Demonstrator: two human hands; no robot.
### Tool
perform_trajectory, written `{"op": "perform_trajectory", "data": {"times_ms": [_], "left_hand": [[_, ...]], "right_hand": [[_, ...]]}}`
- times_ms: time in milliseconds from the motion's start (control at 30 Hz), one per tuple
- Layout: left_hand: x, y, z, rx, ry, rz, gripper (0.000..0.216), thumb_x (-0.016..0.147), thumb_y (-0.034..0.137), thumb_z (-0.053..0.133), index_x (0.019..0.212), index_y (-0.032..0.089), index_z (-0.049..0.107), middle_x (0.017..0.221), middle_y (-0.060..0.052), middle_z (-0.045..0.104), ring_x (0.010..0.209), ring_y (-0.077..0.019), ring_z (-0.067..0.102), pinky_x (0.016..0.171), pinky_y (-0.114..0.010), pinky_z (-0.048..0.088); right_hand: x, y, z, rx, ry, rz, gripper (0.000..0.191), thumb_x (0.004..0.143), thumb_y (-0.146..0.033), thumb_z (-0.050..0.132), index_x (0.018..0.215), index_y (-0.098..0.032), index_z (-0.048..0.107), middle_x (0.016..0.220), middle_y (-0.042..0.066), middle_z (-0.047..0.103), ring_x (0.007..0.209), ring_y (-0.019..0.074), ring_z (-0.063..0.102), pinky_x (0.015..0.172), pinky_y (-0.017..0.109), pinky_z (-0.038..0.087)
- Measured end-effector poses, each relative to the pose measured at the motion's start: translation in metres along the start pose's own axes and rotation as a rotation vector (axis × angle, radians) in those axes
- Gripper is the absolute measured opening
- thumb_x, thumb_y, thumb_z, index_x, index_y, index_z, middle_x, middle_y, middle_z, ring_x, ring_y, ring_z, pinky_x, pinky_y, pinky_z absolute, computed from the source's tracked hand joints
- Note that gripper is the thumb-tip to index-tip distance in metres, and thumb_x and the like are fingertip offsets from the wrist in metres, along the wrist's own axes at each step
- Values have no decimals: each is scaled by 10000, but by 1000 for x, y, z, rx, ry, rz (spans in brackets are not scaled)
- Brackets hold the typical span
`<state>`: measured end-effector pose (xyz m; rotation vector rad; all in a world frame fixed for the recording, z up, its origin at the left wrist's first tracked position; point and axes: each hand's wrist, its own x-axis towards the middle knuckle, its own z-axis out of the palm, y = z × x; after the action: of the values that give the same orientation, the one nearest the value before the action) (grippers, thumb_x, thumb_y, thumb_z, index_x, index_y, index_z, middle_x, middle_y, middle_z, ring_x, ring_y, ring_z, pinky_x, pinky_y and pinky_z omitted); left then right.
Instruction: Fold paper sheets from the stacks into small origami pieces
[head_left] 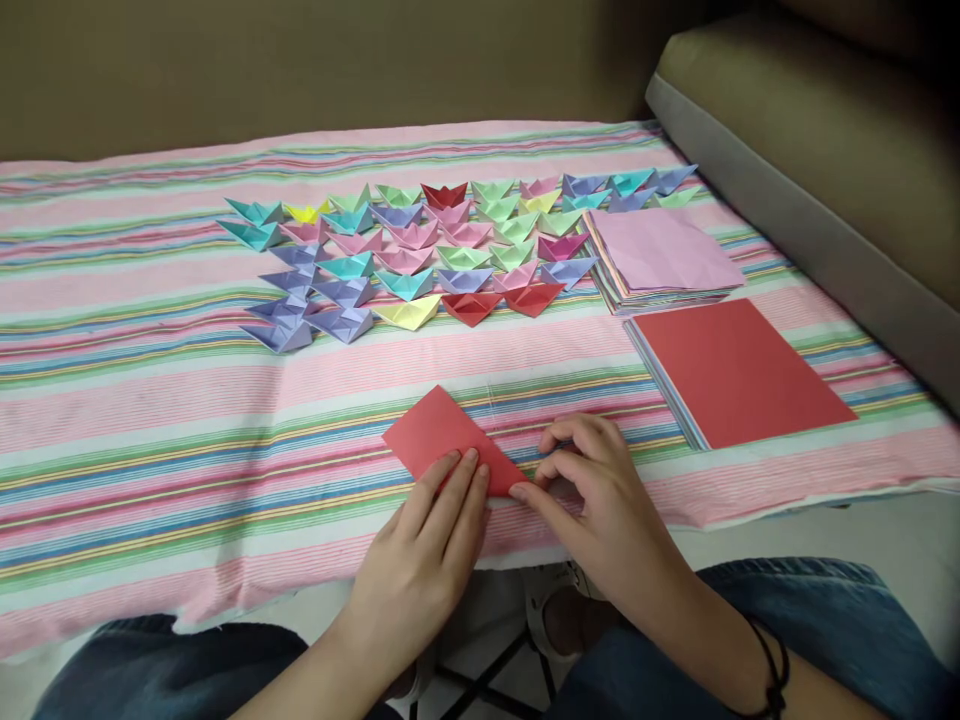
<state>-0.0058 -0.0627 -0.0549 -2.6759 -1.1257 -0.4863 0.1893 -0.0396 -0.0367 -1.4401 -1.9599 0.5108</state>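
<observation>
While the left hand [424,545] lies flat upon the folded red paper [439,430], its fingers are nearly straight and close to each other, pressing on the lower part of the sheet and not gripping around it. The right hand [596,480] is half curled, with a narrow space between thumb and forefinger; the tip of its thumb touches the pointed right corner of the paper, but I cannot tell whether the corner is pinched. This paper is near the front edge of the striped cloth [150,400], in front of the person, and it lies tilted, with one end pointing away and the sharp corner toward the right hand.

Beyond the paper, many small paper boats [405,285] stand in several rows, close together, some of them touching or overlapping in the view. Their colours are purple, turquoise, green, pink, yellow and red. To the right of the boats is a stack of sheets with a pink-lilac one on top [667,250], and just in front of it is another stack with a red top sheet [742,375]. At the far right a brown cushion [810,130] borders the cloth. On the right wrist there is a dark cord bracelet [776,680], and below the hands blue jeans [787,630] are visible.
</observation>
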Motion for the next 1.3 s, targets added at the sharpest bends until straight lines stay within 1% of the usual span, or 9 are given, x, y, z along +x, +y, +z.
{"op": "perform_trajectory", "data": {"times_ms": [167,267,400,467,567,633,800,1033,1300], "left_hand": [[0,0,-2,-9,-47,-13,424,889,118,462,1311,90,477,1318,-180,533,1223,-323,486,908,-426,529],[1,1,-3,12,-46,-7,405,887,143,479,1288,88,503,1300,-188,544,1194,-333,506,882,-429,540],[4,4,-2,31,-17,-13,388,876,167,520,1252,73,530,1270,-193,565,1183,-327,514,895,-430,534],[4,4,-1,38,-8,-7,395,865,163,539,1246,59,532,1263,-202,566,1175,-336,517,892,-436,534],[4,4,0,50,-9,4,405,852,157,560,1241,45,534,1254,-213,569,1163,-353,521,876,-444,540],[5,4,0,56,-9,10,408,850,157,565,1239,40,535,1248,-216,573,1156,-361,525,863,-449,545],[6,4,-1,52,2,19,393,860,157,554,1236,43,538,1235,-209,584,1162,-339,527,886,-432,533],[6,4,0,73,12,12,382,859,162,552,1224,48,551,1233,-200,591,1132,-346,550,842,-429,556],[8,6,-1,87,-8,16,386,852,161,555,1216,31,558,1221,-203,602,1104,-361,566,823,-442,566]], "right_hand": [[0,-1,0,-5,4,2,192,794,-218,661,660,-205,524,863,57,528,954,256,484,826,435,432],[3,1,-4,13,-6,14,181,775,-225,678,694,-205,518,827,47,543,926,248,500,820,421,434],[11,8,-17,147,-82,69,111,804,-174,621,723,-208,553,802,32,584,851,208,543,750,360,466],[15,11,-23,194,-136,64,116,815,-157,601,712,-209,598,796,26,607,844,195,563,756,351,472],[16,14,-26,198,-153,25,106,790,-148,635,714,-220,649,834,26,630,898,201,574,818,376,471],[15,15,-26,187,-154,-10,81,766,-150,666,772,-231,675,880,32,633,942,209,566,841,389,474],[10,12,-22,102,-183,-186,190,764,-165,683,926,-263,700,941,48,629,989,224,538,852,421,488],[7,11,-18,4,-154,-291,153,835,-160,599,901,-243,709,943,56,631,981,220,530,835,420,493],[5,20,-26,-47,-220,-399,175,880,-160,540,938,-203,699,991,61,662,1013,215,540,845,404,499]]}}
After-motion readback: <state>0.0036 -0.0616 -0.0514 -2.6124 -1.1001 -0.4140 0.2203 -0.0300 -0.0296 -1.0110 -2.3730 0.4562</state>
